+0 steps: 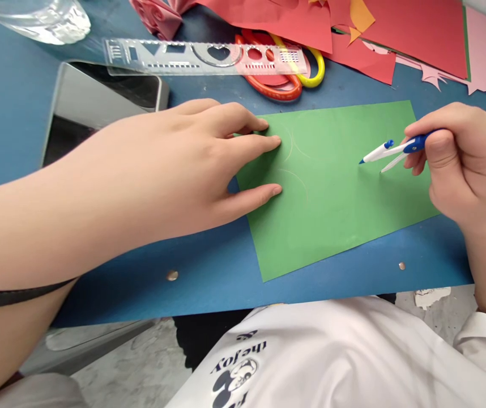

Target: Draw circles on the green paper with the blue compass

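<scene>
A sheet of green paper (332,215) lies at a slant on the blue table, with a few thin curved lines drawn on its left part. My left hand (209,158) rests with spread fingers on the sheet's left edge, the fingertips close to those curves. In my right hand (464,158) is a white and blue drawing compass (415,144), pinched near its top between thumb and fingers. Its legs are slightly apart and point down-left over the right half of the paper. Whether its tips touch the sheet I cannot tell.
A clear plastic ruler (175,59) lies across scissors (275,90) with red and yellow handles. Left of them is a grey and black device (73,90). Red paper (421,34) and pink scraps (483,51) cover the back right. A clear container (56,25) stands back left.
</scene>
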`<control>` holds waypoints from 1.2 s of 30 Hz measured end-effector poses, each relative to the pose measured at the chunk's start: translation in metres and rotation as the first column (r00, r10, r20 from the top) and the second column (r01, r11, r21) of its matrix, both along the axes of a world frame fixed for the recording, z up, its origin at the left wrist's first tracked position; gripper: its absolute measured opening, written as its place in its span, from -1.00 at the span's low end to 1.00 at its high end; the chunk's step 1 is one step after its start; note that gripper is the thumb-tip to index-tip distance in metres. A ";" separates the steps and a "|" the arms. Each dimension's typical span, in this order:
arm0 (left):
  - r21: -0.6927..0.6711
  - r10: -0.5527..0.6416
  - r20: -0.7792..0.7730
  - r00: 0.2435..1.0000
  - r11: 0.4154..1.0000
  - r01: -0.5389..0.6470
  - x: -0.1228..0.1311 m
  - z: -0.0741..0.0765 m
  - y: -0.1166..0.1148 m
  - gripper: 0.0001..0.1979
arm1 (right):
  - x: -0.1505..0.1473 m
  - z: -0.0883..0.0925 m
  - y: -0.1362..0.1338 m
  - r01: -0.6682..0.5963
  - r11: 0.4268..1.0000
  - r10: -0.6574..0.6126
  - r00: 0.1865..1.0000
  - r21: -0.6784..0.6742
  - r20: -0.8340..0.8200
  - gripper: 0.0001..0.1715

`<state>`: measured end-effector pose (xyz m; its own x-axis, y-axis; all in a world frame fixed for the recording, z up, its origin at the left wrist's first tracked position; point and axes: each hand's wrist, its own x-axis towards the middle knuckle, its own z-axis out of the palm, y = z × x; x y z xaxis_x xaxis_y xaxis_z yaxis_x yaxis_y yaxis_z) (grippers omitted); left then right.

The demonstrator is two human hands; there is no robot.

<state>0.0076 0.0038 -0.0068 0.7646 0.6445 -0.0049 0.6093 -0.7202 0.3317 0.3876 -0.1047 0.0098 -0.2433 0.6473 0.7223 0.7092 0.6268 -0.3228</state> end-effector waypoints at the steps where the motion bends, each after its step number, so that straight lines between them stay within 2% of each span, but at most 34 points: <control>1: 0.001 0.005 -0.006 1.000 1.000 -0.005 0.001 0.001 0.000 -0.10 | 0.003 -0.001 0.002 0.031 0.999 -0.032 0.999 0.036 0.009 -0.73; 4: 0.024 -0.002 -0.012 1.000 1.000 0.002 0.003 -0.001 0.000 -0.07 | 0.011 -0.004 0.008 0.141 0.986 -0.147 0.987 0.092 0.061 -0.67; 7: 0.059 -0.023 -0.015 1.000 0.998 0.024 0.002 -0.006 0.003 0.00 | 0.017 -0.005 0.010 0.181 0.976 -0.190 0.979 0.124 0.070 -0.62; 16: 0.094 -0.044 -0.020 0.999 0.995 0.045 -0.004 -0.008 0.002 0.02 | 0.015 -0.003 0.008 0.202 0.975 -0.209 0.975 0.094 0.070 -0.59; 24: 0.050 -0.051 0.021 0.998 0.998 0.049 -0.005 -0.007 0.003 -0.17 | 0.009 -0.003 0.008 0.222 0.972 -0.224 0.974 0.075 0.027 -0.59; 36: 0.088 -0.046 -0.016 0.999 0.995 0.048 -0.003 -0.004 0.000 -0.12 | 0.011 -0.006 0.010 0.216 0.974 -0.217 0.976 0.074 0.011 -0.58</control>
<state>0.0048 0.0039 -0.0106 0.7942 0.6063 0.0394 0.5784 -0.7743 0.2567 0.3984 -0.0952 0.0041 -0.1171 0.6323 0.7658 0.8362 0.4788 -0.2675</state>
